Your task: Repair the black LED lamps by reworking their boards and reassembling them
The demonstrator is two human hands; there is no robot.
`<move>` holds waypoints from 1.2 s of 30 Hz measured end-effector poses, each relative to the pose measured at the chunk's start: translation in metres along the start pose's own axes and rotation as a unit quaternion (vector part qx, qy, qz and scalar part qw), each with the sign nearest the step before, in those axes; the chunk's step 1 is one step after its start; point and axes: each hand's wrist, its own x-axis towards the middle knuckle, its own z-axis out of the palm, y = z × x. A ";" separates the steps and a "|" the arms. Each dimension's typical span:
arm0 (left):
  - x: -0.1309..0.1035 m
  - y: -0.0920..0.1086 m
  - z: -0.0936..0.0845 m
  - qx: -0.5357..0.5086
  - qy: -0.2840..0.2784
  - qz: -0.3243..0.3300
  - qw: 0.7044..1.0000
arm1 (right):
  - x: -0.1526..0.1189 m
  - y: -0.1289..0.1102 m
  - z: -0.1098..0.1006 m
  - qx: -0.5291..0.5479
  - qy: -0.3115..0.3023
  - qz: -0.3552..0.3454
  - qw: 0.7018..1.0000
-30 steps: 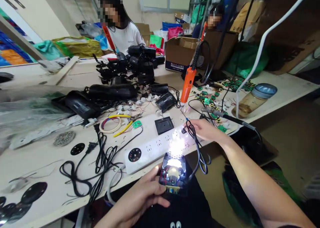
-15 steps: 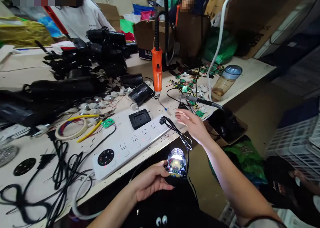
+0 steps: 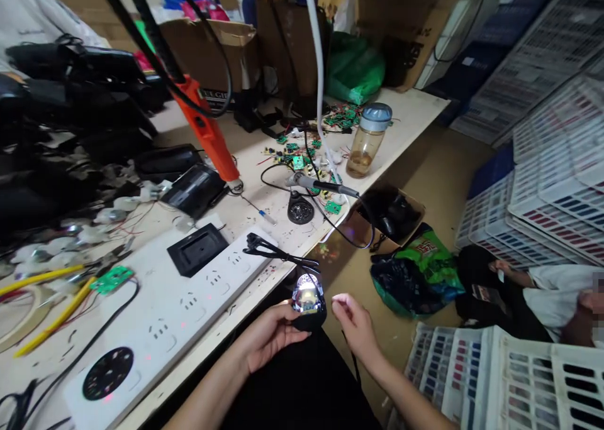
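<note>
My left hand (image 3: 276,336) is closed on a small lit device (image 3: 307,297) with a bright lamp and inner parts showing, held just off the table's front edge. To its right is my right hand (image 3: 356,326), apart from the device, fingers curled with thumb and fingertip together; whatever they may pinch is too small to make out. A black cable (image 3: 278,251) lies over the end of the white power strip (image 3: 195,304) behind the device. Further back, a soldering iron (image 3: 325,186) rests above a round black piece (image 3: 301,209).
An orange electric screwdriver (image 3: 210,131) hangs over the table. A jar (image 3: 368,142), green circuit boards (image 3: 298,162), a black tray (image 3: 198,248) and yellow-handled pliers (image 3: 56,317) are around. White crates (image 3: 542,380) and a seated person (image 3: 557,292) are at right.
My right hand has come back from near the soldering iron toward the device, its fingers now curled. The view has turned right, showing more crates. My left hand still holds the device.
</note>
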 end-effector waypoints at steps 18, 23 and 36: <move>0.005 0.000 0.010 0.006 0.029 -0.022 0.999 | 0.005 -0.015 0.009 0.061 -0.006 0.016 0.998; 0.005 -0.004 0.010 -0.008 0.030 -0.025 0.999 | 0.001 -0.015 0.008 0.058 -0.007 0.018 0.998; 0.002 -0.008 0.012 -0.004 0.052 -0.026 0.998 | -0.003 -0.012 0.007 0.056 -0.013 0.015 0.998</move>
